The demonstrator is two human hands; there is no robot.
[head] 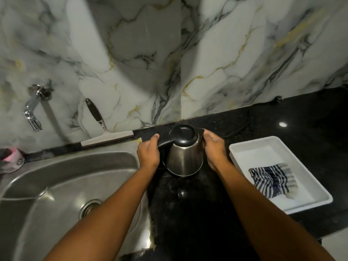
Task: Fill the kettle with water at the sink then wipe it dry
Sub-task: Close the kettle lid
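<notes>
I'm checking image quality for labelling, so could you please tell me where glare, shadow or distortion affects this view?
Head view: wide-angle bending curves the counter edge; a bright glare spot sits on the black countertop; broad shadow bands cross the marble wall; the kettle stays sharp.

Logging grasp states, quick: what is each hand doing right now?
Left hand: closed around the black handle of the kettle.
Right hand: pressed against the kettle's side, fingers curved around it, steadying it.

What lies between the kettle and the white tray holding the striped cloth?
In the head view, only the right hand, pressed against the kettle, and bare black counter lie before the white tray with the striped cloth.
</notes>
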